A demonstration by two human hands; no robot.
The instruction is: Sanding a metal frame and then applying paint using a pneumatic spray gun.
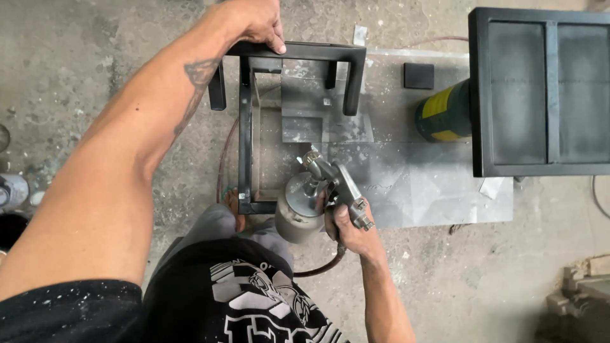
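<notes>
My left hand reaches forward and grips the top bar of a black metal frame that stands on the floor in front of me. My right hand holds a metal spray gun by its grip, nozzle pointing toward the frame. The gun's silver cup hangs beside my hand. A reddish air hose runs from the gun's base down past my leg.
A paint-dusted grey sheet lies on the concrete floor. On it sit a small black square piece and a green and yellow can. A large black panelled frame stands at the right. Rubble lies at lower right.
</notes>
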